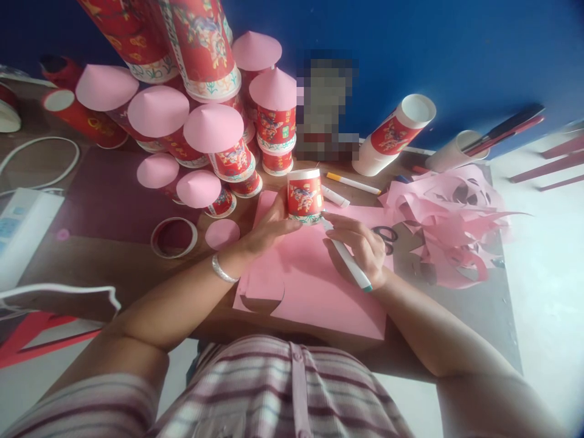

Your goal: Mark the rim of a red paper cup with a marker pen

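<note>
My left hand point(274, 226) is closed round a paper cup point(305, 196) wrapped in red printed paper, holding it upside down with its white base upward. Green marks run along the cup's white lower rim. Between the fingers of my right hand point(362, 243) is a white marker point(350, 264) with a green end, its tip close to that rim; whether it touches I cannot tell. Both hands are over sheets of pink paper point(328, 292) on the table. One sheet has a round hole cut near its left side.
Red cups with pink cone tops point(214, 129) are stacked at the back left. A tape roll point(174, 237) and a pink disc point(222, 234) lie left of the paper. Pink scraps point(456, 213), scissors point(387, 238) and a pen cup point(456, 152) are right. More markers point(353, 183) lie behind.
</note>
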Demonstrator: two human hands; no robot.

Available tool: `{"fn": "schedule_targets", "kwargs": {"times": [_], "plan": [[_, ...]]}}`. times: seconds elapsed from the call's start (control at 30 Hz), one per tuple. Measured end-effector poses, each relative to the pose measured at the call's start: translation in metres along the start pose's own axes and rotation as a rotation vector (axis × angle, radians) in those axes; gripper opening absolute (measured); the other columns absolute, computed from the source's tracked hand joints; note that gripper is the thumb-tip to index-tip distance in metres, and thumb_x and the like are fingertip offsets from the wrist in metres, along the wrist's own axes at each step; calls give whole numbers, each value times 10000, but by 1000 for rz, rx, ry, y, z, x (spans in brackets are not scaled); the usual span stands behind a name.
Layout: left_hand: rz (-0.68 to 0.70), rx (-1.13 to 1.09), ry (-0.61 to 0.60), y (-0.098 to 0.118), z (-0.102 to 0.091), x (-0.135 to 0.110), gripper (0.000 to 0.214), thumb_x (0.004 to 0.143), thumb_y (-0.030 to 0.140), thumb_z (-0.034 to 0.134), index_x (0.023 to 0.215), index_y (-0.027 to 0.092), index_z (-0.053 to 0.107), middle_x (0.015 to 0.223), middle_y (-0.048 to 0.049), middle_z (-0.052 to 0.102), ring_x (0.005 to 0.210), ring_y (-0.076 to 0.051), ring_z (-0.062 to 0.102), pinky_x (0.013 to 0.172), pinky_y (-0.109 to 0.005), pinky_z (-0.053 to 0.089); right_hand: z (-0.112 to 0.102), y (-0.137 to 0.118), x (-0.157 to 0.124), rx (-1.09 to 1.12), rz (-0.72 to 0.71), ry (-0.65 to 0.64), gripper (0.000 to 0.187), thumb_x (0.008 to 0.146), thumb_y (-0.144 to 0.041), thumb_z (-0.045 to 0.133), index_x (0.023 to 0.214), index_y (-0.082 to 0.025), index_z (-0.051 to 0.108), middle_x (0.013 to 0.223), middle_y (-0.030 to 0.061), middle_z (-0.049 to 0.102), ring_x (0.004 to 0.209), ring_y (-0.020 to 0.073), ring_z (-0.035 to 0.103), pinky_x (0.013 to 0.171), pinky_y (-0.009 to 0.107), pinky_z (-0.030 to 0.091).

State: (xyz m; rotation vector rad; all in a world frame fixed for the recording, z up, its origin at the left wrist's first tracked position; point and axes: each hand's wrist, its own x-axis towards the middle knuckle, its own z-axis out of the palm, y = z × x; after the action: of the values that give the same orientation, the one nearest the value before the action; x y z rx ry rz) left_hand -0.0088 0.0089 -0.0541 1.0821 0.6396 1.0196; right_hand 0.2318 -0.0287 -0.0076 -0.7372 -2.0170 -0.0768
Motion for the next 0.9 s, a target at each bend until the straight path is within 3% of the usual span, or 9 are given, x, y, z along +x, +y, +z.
{"fn": "schedule_targets", "kwargs": {"times": [0.2, 0.33, 0.53, 0.7, 0.9], "plan": [[-48, 52, 4, 12, 5, 2, 755, 923, 524, 1030, 1555, 350, 656, 1562, -85, 739, 1524, -360, 711, 1358, -611, 586, 1, 1, -2, -16, 48, 28, 181, 1146, -152, 755, 1294, -249, 720, 1184, 116, 928, 990, 258, 949, 721, 315, 739], [-56, 143, 15, 22, 13, 5, 764, 849, 548, 1081, 1440, 303, 663, 1449, -93, 788, 1411, -388, 778, 1230, -644, 678, 1, 0, -1, -50, 63, 20, 105, 1181, -198, 713, 1261, -266, 708, 1148, 93, 913, 961, 247, 939, 684, 319, 724], [-68, 224, 57, 25, 15, 6, 811, 787, 588, 1119, 1345, 250, 639, 1349, -112, 827, 1300, -374, 822, 1112, -555, 712, -1, 0, 2, -21, 21, 28, 174, 1151, -168, 720, 1297, -263, 709, 1011, 66, 853, 954, 290, 902, 757, 423, 746], [-69, 263, 46, 26, 16, 6, 897, 761, 586, 1140, 1385, 234, 601, 1400, -138, 816, 1353, -368, 807, 1117, -506, 700, 0, -2, 2, 7, 9, 40, 242, 1114, -122, 749, 1321, -244, 718, 940, 28, 820, 748, 220, 804, 636, 341, 659], [-56, 303, 49, 22, 16, 6, 988, 771, 690, 1112, 1454, 228, 569, 1510, -185, 776, 1426, -390, 782, 1143, -514, 694, -1, -5, 4, 4, -18, 14, 258, 1098, -120, 789, 1310, -253, 727, 941, 17, 826, 720, 201, 790, 619, 321, 633]]}}
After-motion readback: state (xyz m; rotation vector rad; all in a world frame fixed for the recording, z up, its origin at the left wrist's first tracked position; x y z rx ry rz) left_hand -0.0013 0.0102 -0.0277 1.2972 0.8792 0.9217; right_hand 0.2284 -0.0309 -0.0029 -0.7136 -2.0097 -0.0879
